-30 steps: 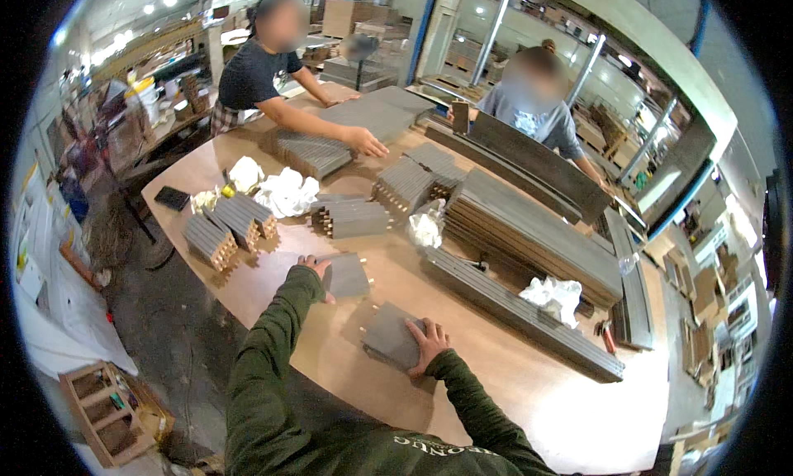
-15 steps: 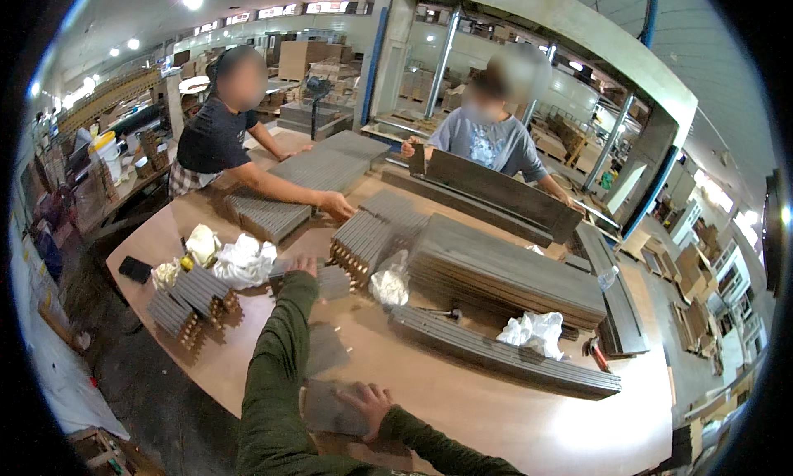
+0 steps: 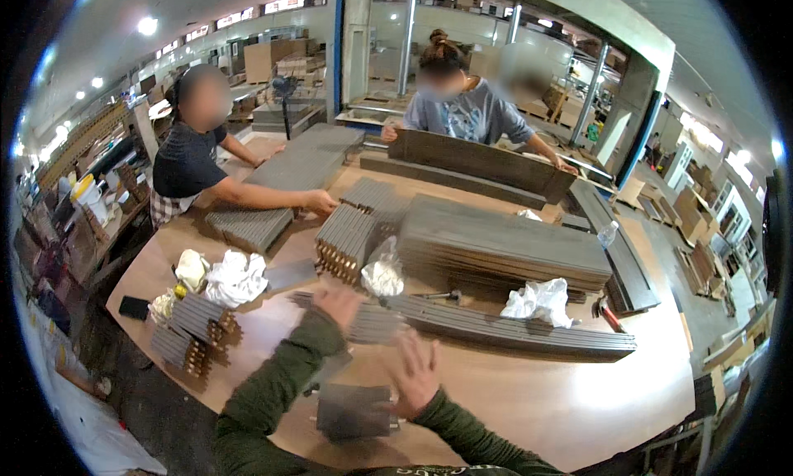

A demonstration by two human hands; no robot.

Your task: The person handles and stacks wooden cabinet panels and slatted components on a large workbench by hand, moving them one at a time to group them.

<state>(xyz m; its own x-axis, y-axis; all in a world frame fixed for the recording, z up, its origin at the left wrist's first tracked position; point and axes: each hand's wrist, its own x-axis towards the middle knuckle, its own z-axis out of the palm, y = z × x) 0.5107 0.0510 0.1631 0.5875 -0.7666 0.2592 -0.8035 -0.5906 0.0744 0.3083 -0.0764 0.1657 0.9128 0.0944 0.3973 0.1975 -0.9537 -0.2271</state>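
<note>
One small grey board (image 3: 353, 413) lies near seven o'clock of the table (image 3: 570, 393). At its two o'clock is the right hand (image 3: 413, 375), fingers apart; if it touches, I cannot tell. At twelve o'clock the left hand (image 3: 337, 307) is blurred, fingers unclear, beside grey strips (image 3: 378, 326). Toward eleven o'clock sits white wrapping (image 3: 235, 278).

Ceiling lamps (image 3: 147, 26) glow; glare whitens the tabletop (image 3: 615, 393) at right; the left hand (image 3: 337, 307) and right hand (image 3: 415, 375) blur; fisheye corners blacken.
</note>
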